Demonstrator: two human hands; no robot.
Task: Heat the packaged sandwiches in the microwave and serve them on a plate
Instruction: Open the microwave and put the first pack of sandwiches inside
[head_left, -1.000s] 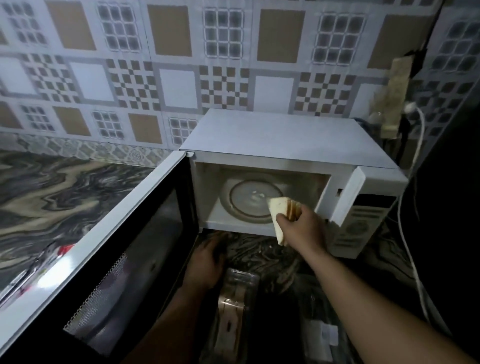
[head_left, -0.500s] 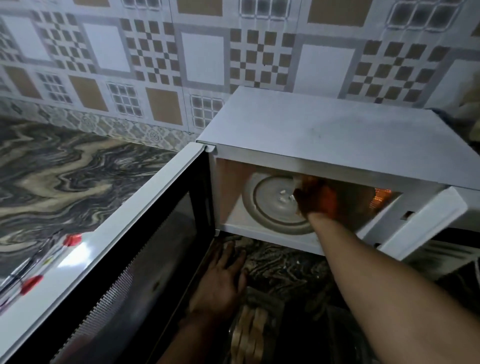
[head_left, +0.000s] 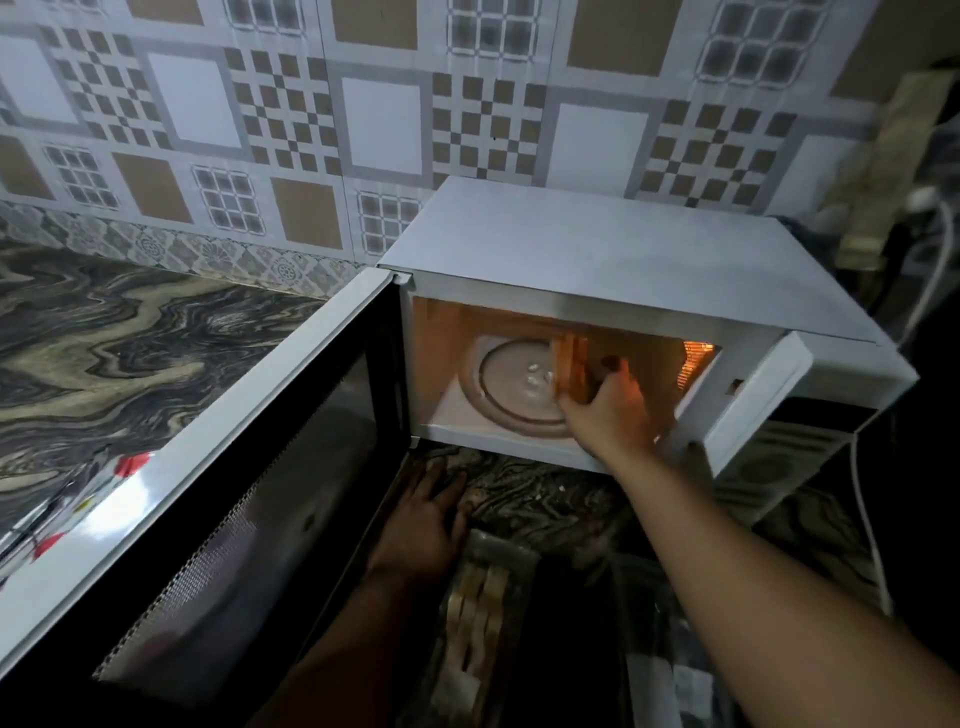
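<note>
Your R hand (head_left: 608, 410): arm stretched fwd, fingers curled shut in a grip, thumb up | your L hand (head_left: 423, 525): low, palm down, fingers spread flat, forearm angled in

Dim, soft-focus kitchen; orange glow inside the microwave (head_left: 649, 291), edges bowed.

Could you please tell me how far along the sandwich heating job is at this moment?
Done: the microwave door is open. In hand: the right hand holds a sandwich over the turntable; the left hand rests on the counter. Left: a packaged sandwich waits below, then heating and plating; no plate shows.
</note>
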